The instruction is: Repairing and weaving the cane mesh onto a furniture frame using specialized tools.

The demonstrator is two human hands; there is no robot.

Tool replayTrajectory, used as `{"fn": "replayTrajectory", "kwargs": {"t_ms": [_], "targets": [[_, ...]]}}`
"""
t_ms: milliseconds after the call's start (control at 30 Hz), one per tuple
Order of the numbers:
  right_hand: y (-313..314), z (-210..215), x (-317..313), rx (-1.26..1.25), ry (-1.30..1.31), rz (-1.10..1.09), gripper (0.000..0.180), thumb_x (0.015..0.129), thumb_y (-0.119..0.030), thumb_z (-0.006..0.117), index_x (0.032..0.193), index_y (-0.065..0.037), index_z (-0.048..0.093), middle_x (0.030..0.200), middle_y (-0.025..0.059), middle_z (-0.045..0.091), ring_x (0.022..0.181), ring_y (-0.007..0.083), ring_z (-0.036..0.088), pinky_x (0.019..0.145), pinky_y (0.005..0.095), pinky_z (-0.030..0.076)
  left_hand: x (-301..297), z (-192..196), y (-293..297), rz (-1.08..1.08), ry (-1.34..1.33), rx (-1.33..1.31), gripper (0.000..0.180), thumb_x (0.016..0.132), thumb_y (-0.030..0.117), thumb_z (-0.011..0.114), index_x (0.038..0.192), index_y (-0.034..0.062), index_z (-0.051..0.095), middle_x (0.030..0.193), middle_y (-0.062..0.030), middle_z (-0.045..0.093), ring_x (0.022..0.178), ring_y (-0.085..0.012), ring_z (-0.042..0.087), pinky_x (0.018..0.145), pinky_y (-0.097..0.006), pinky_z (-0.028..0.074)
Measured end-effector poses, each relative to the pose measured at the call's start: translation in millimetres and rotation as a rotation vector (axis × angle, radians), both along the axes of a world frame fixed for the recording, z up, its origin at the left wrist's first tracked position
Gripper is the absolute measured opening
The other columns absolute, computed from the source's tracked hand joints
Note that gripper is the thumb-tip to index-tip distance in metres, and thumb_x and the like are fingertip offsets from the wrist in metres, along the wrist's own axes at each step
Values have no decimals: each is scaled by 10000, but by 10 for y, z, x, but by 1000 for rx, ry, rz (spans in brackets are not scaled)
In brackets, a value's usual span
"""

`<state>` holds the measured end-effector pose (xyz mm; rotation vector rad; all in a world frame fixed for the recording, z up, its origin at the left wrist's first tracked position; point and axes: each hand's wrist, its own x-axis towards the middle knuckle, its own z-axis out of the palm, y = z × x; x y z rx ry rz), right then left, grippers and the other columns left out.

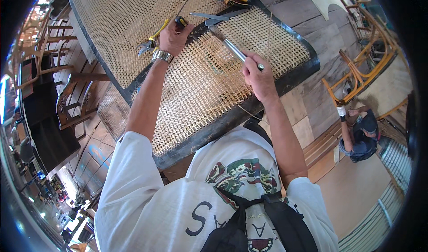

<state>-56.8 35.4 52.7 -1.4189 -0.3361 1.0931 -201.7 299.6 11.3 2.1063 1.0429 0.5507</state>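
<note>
A woven cane seat panel [196, 100] with a dark frame lies across my lap, against a larger cane panel [116, 24] beyond it. My left hand [175, 39], with a metal watch at the wrist, is closed round the black and yellow handle of a hooked rod tool [187, 2]. Beside it lie pruning shears [151, 42] with yellow handles. My right hand [261, 76] grips a tool with a silvery metal shaft [234, 50]; its brownish far end points at the cane, and I cannot make out its kind. Scissors [214, 17] and orange-and-black pliers [229, 0] rest on the far side.
Wooden chair frames [78, 98] stand at the left near a dark panel [49, 127]. At the right, another person [361, 136] sits beside a bent-wood chair frame [356, 80]. Loose cane strands stick out of the near panel. Wooden boards [352, 198] lie at lower right.
</note>
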Motion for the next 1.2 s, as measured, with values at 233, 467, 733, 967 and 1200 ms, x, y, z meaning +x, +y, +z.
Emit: {"fn": "replayTrajectory", "kwargs": {"t_ms": [233,467,733,967,1200], "targets": [[116,-201,-38,-88,-188,179,334,984,-213,531,1202,12,646,708,5,560,602,65,486,510,250,392,12,-109,10,-96,-48,-18,395,857,399,783,1020,57,672,780,-73,708,703,-168,641,656,-335,503],[215,-90,64,-22,-53,-3,341,983,-208,518,1214,14,634,723,-3,559,616,62,499,498,231,394,14,-137,57,5,-44,19,349,860,361,784,982,54,671,766,-49,704,686,-151,636,668,-325,512],[98,-59,-16,-110,-164,160,357,1005,-245,504,1207,18,636,721,-5,561,608,68,488,526,253,408,-148,-59,53,68,-135,-25,325,874,332,779,996,47,681,826,-60,731,739,-141,690,692,-304,534],[16,-94,-264,-47,-327,480,323,1020,-199,527,1253,-5,640,752,-12,576,596,56,498,530,233,418,-183,-73,-81,72,-115,-8,275,917,310,759,1032,68,698,865,-10,733,764,-87,658,711,-277,524],[-90,-75,-177,-115,-201,278,321,1018,-185,524,1257,1,630,756,-7,568,611,55,483,513,233,395,-53,-86,-77,38,-167,4,247,881,260,782,989,63,678,803,-47,722,736,-123,682,684,-294,528]]}}
